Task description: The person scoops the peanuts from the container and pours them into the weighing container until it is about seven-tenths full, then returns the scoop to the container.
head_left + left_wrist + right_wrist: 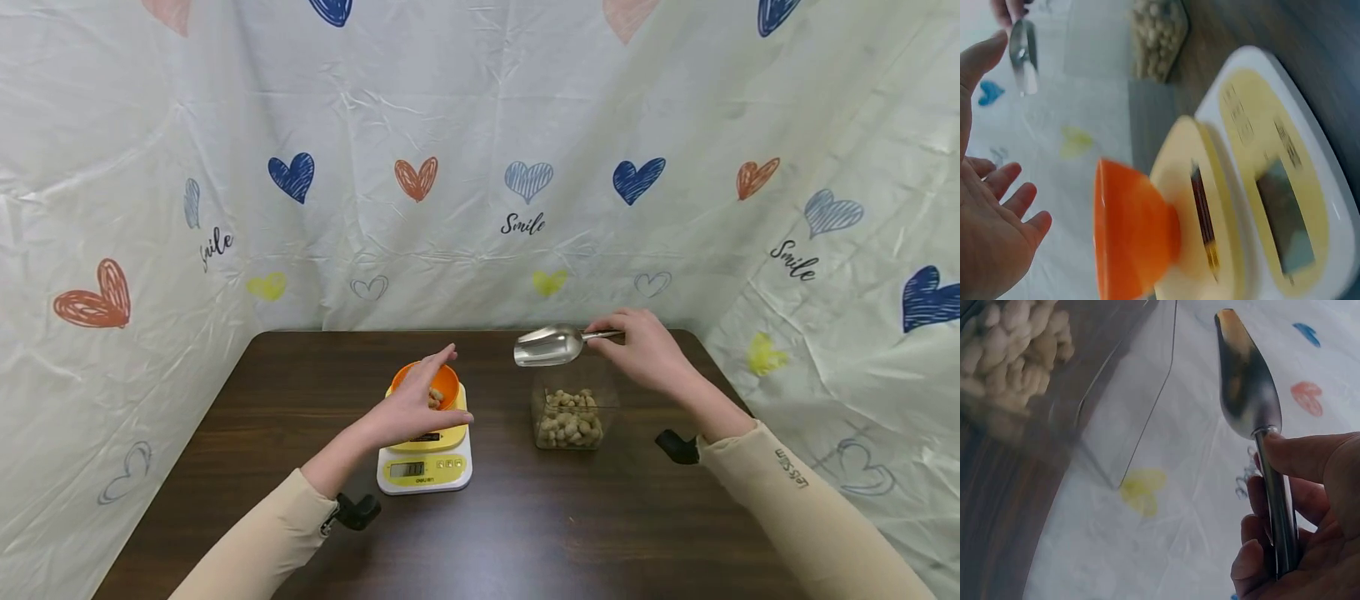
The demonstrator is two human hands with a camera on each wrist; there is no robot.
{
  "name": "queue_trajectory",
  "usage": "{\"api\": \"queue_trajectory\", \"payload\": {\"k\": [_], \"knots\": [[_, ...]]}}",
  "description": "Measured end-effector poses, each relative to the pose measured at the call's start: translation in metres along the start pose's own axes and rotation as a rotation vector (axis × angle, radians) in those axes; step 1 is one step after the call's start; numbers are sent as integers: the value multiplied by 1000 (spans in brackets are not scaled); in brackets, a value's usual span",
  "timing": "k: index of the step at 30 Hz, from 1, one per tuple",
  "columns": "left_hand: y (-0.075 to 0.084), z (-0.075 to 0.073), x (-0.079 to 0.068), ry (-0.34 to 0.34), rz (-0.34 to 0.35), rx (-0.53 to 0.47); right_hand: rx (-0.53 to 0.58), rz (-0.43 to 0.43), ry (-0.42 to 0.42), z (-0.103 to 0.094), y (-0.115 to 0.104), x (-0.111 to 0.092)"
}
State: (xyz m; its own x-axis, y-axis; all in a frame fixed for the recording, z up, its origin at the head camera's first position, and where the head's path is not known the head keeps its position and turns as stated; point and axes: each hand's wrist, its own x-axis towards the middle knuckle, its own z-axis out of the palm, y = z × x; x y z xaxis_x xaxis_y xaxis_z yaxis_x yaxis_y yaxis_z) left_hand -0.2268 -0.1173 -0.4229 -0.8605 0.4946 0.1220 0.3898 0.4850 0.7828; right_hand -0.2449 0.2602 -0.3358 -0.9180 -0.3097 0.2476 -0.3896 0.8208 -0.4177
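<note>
Grips a metal scoop (551, 346) by its handle with the right hand (637, 346), with fingers curled around the shaft and thumb pressed near the scoop's base. Holds it aloft over the far part of a clear box (611, 414), mouth pointing left. Stands that box right of centre on the dark table (525, 533), partly filled with peanuts (572, 425). Holds the left hand (405, 408) open on the left, with fingers extended and thumb spread wide, gripping nothing, near an orange bowl (1132, 228) but apart from it. In that bowl, some peanuts; beneath it, 1 yellow and white scale (446, 446). At the scale's near end, 1 display (407, 470) and 3 buttons (450, 464). Cannot tell the reading for certain. On the far side, a white curtain (465, 242) printed with hearts.
</note>
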Motion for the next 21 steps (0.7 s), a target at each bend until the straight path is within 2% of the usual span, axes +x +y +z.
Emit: {"api": "queue_trajectory", "payload": {"k": [5,10,21], "knots": [[17,16,10,-32,51,14,-2,2,2,-12,13,-9],[27,33,24,-72,80,9,-28,1,14,-19,24,-15],[31,70,54,-127,18,12,-87,12,-35,-23,34,-23]]}}
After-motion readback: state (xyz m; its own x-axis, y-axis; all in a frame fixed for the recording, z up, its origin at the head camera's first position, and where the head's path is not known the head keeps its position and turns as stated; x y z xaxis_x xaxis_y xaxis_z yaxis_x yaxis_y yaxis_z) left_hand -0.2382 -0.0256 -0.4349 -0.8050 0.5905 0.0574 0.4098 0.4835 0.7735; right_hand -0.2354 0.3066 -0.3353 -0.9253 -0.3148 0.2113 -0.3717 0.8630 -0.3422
